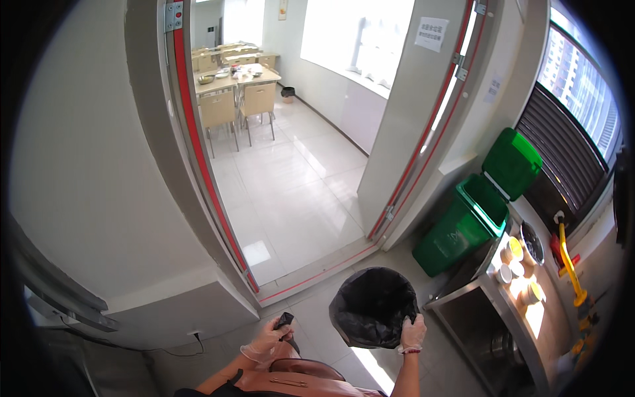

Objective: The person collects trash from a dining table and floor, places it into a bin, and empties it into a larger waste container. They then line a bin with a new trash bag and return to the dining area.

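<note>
My right hand [412,332], in a clear plastic glove with a dark red bracelet at the wrist, grips the rim of a round trash can [378,298]. A black plastic bag lines the can and folds over its edge. The mouth faces up and I see only dark liner inside. In front of my body, on the left, my gloved left hand [264,339] is closed around a small crumpled piece of black plastic [284,320], which looks like a bag. Below both hands shows a brown apron [281,382].
An open doorway [317,273] with a raised sill lies ahead. A green wheeled bin [456,228], lid up, stands at right beside a steel counter [489,301] holding several cups. Beyond are a table [225,82], chairs [258,99] and a small lined bin [288,94].
</note>
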Available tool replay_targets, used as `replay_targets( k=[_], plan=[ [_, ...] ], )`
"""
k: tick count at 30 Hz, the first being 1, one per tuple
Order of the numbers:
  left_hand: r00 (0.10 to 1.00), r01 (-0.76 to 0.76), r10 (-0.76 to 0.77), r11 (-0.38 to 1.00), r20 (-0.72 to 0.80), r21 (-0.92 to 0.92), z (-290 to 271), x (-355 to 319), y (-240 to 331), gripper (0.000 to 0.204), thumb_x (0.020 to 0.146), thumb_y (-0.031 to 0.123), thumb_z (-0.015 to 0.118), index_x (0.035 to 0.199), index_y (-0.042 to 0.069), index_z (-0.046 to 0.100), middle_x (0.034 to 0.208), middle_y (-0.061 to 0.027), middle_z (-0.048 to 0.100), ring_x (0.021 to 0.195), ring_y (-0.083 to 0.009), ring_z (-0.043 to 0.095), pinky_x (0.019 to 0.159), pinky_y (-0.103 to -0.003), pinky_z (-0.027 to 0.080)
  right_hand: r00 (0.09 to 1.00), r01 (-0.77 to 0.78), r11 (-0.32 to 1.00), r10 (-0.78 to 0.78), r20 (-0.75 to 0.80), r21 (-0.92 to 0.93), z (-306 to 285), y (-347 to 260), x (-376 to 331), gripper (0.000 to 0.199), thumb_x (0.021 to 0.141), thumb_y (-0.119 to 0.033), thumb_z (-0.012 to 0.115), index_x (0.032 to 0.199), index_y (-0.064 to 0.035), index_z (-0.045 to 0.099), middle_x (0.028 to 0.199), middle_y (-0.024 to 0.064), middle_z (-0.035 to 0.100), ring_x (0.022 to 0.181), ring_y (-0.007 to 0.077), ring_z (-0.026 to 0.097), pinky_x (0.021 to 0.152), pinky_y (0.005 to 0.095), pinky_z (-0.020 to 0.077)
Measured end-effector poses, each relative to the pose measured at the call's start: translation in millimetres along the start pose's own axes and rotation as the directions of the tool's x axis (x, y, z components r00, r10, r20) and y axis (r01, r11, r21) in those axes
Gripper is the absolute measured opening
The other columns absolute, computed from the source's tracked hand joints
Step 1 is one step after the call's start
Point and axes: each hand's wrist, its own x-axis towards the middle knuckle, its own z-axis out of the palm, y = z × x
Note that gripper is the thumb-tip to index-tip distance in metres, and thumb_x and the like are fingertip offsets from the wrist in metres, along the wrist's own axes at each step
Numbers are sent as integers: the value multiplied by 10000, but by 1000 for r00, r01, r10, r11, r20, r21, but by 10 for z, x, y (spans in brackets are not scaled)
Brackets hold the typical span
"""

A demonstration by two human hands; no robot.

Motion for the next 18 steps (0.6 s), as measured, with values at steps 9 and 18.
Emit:
replay_targets(
  k=[9, 18],
  plan=[
    [971, -211, 203, 976, -130, -51, -60, 2450, 851, 106, 852, 126, 591, 884, 55, 520, 707, 9, 494, 619, -74, 446, 556, -224, 364, 1000, -15, 982, 14, 4, 186, 1173, -663, 1732, 239, 749, -111, 595, 936, 37, 578, 832, 219, 629, 787, 348, 608, 727, 385, 453],
    [977, -212, 212, 977, 22, 19, 170, 4045, 2015, 131, 871, 148, 583, 846, 41, 513, 695, 4, 478, 621, -88, 429, 581, -232, 360, 988, 94, 995, -90, -129, 27, 2190, -919, 3055, 217, 734, -121, 592, 874, 44, 572, 805, 229, 612, 768, 387, 581, 700, 406, 445]
  ],
)
